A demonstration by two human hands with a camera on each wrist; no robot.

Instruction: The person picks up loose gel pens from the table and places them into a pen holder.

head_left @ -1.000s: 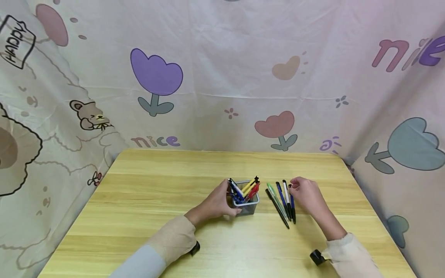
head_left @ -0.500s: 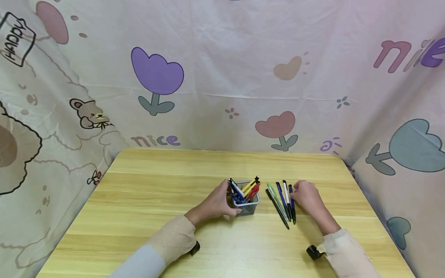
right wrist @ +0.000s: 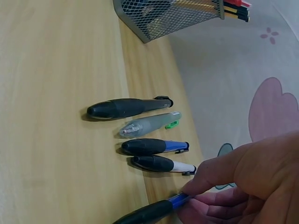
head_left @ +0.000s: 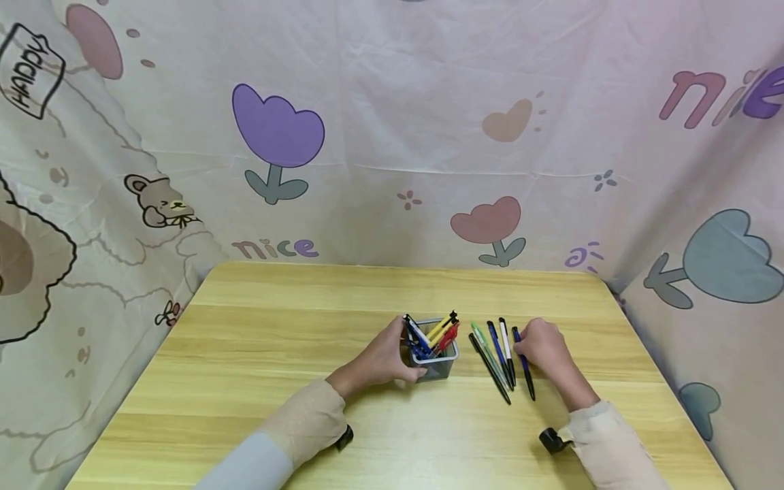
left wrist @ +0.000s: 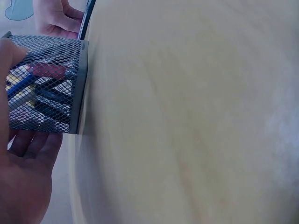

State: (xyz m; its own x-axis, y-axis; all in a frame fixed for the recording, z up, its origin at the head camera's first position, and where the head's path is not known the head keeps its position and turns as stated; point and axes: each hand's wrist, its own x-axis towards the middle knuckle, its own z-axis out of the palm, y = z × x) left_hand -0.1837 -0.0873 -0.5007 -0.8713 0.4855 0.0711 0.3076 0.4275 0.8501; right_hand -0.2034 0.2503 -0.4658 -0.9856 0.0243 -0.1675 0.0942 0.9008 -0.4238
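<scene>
A mesh pen holder (head_left: 436,369) full of pens stands on the table, and my left hand (head_left: 382,352) grips its left side, thumb in front. In the left wrist view the left fingers (left wrist: 35,144) wrap around the mesh wall. To the right, my right hand (head_left: 542,344) pinches a blue and black pen (right wrist: 154,211) by its blue end between thumb and fingers. Beside it on the table lie a white and black pen (right wrist: 159,164), another blue and black pen (right wrist: 147,146), a green clear pen (right wrist: 147,125) and a black pen (right wrist: 121,108).
The wooden table (head_left: 275,327) runs back to a printed cloth (head_left: 380,136) hung behind it and along both sides. Yellow pens (head_left: 442,329) and a red pen (head_left: 449,335) poke out above the holder's rim. Each wrist bears a small black camera (head_left: 553,440).
My right hand has closed on the rightmost blue and black pen and shifted it slightly right, apart from the row. The left hand and pen holder have stayed in place.
</scene>
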